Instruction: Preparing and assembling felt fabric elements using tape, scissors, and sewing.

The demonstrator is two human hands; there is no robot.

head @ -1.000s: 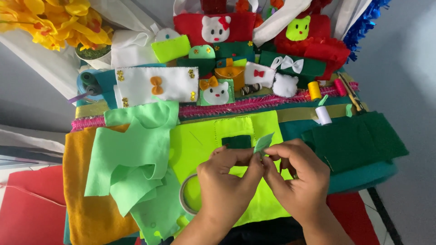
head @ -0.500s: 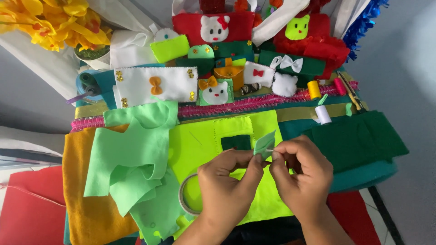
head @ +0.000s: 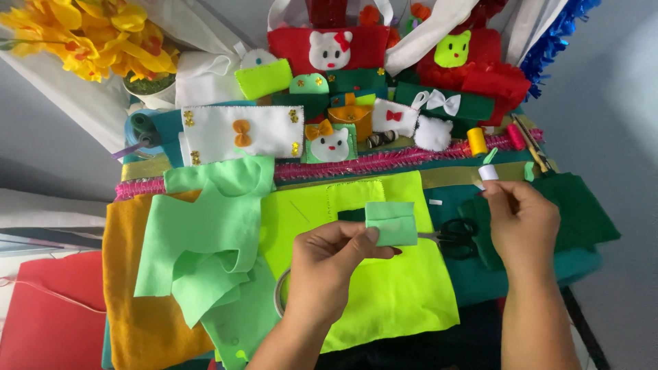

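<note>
The folded piece of light green felt (head: 391,223) is held up over the middle of the work surface, above a bright yellow-green felt sheet (head: 384,288) that has a square hole cut in it. The left hand (head: 327,264) pinches this piece at its lower left edge between thumb and fingers; the other fingers are curled in.

Going from the left: a red cloth (head: 48,322) lies at the lower left corner, lower than the table. Beside it an orange felt sheet (head: 133,301) covers the left end of the table, and a loose cut piece of light green felt (head: 205,240) lies partly over it. Behind, at the top left, stands a pot with yellow artificial flowers (head: 89,41). A white felt pouch (head: 240,130) with an orange bow lies near the back, and a pink fluffy strip (head: 384,163) runs across the table. Many small felt crafts stand in the back row, among them a red bag with a white cat face (head: 327,48).

To the right of the held piece, black scissors (head: 454,233) lie on teal felt (head: 507,274). The right hand (head: 522,219) is raised above dark green felt (head: 582,212); its fingers are closed together at the tips, near a white thread spool (head: 488,173), but I cannot tell what it pinches. A yellow spool (head: 477,140) stands further back. The wall (head: 617,103) behind is pale grey-blue.
</note>
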